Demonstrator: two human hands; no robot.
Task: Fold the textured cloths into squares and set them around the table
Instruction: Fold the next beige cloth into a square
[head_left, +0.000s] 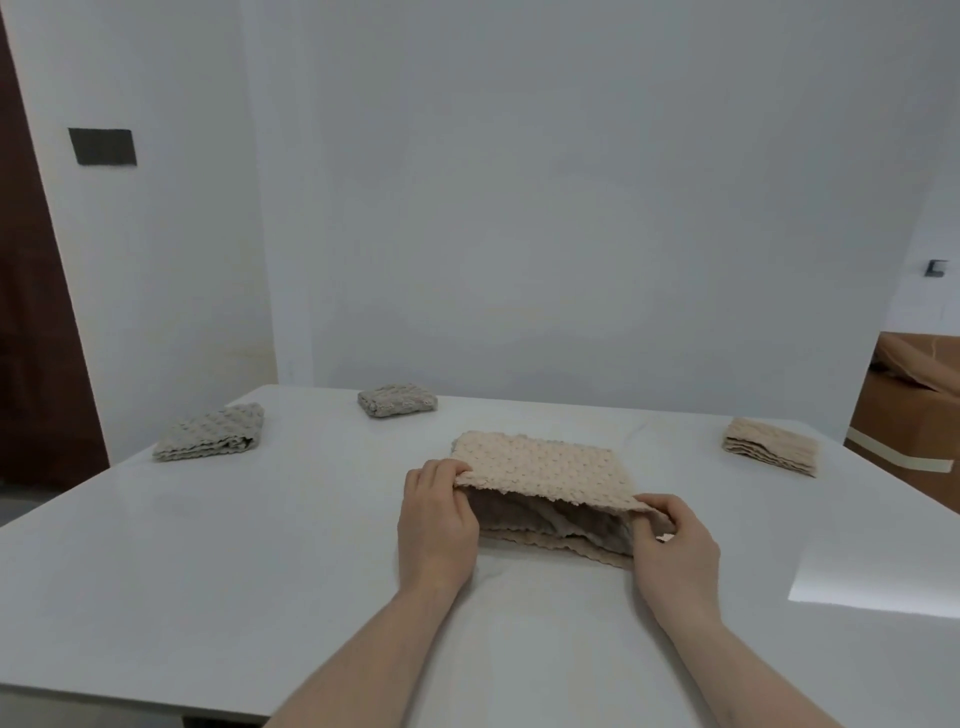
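A beige textured cloth (545, 467) lies folded over on the white table (208, 571), its near upper edge lifted so the grey underside shows. My left hand (436, 519) pinches the lifted edge at its left corner. My right hand (675, 545) pinches the same edge at its right corner. Three folded cloths lie around the table: a grey one (210, 434) at the left, a grey one (397, 400) at the far edge, and a beige one (771, 447) at the right.
A white wall stands right behind the table's far edge. A dark door (31, 338) is at the left, and a brown cardboard box (914, 405) stands past the table's right corner. A bright patch of light (878, 577) falls on the table at the right.
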